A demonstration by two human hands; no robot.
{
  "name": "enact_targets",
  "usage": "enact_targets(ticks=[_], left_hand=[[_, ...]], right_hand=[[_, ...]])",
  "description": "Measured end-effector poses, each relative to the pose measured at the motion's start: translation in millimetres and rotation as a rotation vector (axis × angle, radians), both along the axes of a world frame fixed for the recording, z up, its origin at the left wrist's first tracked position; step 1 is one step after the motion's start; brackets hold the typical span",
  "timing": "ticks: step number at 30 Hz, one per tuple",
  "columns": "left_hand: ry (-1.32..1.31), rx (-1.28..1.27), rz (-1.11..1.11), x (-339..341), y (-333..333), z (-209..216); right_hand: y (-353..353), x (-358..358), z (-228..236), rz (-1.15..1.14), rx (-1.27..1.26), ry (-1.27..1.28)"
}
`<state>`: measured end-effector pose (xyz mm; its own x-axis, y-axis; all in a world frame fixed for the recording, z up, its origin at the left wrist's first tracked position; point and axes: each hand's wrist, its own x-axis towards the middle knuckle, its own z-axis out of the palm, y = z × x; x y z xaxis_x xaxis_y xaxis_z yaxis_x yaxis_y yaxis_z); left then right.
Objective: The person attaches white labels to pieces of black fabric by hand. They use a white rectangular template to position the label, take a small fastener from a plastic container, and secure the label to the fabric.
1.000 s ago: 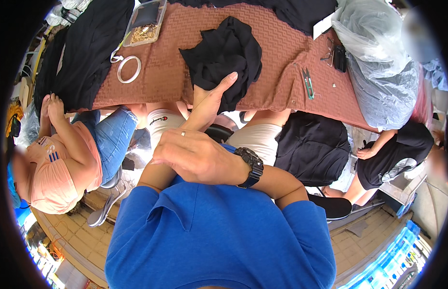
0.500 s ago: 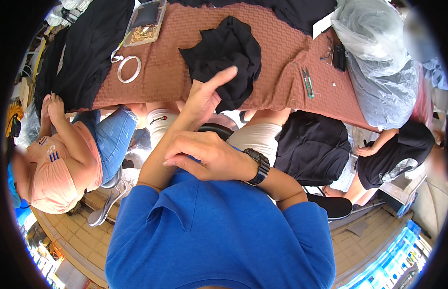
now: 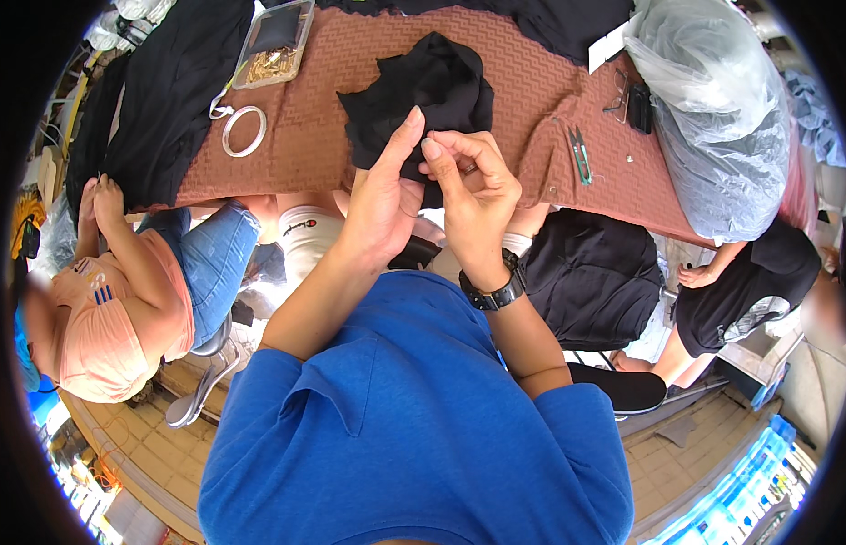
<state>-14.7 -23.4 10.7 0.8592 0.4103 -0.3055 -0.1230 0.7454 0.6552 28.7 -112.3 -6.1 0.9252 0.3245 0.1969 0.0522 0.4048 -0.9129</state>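
Observation:
A crumpled black cloth [image 3: 423,77] lies at the table's near edge, a small part hanging over it. My left hand [image 3: 387,195] is closed on the cloth's near part, thumb raised along it and the other fingers partly hidden. Close beside it, my right hand [image 3: 477,186] pinches thumb and forefinger together near the left thumb tip. Whatever sits in that pinch is too small to make out. A dark ring is on one right finger, and a black watch [image 3: 496,292] is round the right wrist.
A brown-covered table [image 3: 323,100] carries a clear box of gold-coloured pieces [image 3: 271,65], a white tape roll [image 3: 244,132], thread snips [image 3: 580,156], glasses [image 3: 616,95] and plastic-wrapped bundles [image 3: 714,136]. One person [image 3: 123,300] works with black fabric at left; another [image 3: 741,291] sits at right.
My right hand has swung up from in front of my chest to beside my left hand, fingers now pinched. The left hand has shifted slightly; the cloth has barely moved.

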Motion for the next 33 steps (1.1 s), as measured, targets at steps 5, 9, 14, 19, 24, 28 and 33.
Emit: enact_targets(ticks=[5, 9, 14, 19, 24, 28, 33], left_hand=[[0.014, -0.024, -0.036, -0.9, -4.6, 5.6], [0.012, -0.033, -0.094, -2.8, -2.7, 6.2], [0.009, -0.029, -0.073, -1.8, -4.1, 9.1], [-0.026, -0.042, -0.091, -1.0, -1.0, 3.6], [-0.037, -0.037, -0.081, -1.0, -0.1, 3.1], [-0.020, -0.034, -0.085, -1.1, -0.1, 4.8], [-0.009, -0.086, -0.066, -0.3, -0.6, 4.7]], right_hand=[[0.2, 2.3, -2.6, -0.026, -0.012, -0.015], [0.1, 3.9, -4.2, -0.046, -0.035, -0.050], [-1.1, 4.4, -4.7, -0.038, -0.049, -0.051], [0.5, 4.2, -5.3, -0.036, -0.044, -0.033], [1.9, 4.1, -8.4, -0.031, -0.038, -0.053], [2.4, 3.8, -8.8, -0.020, -0.025, -0.047], [2.5, 3.7, -6.8, -0.009, -0.012, -0.025]])
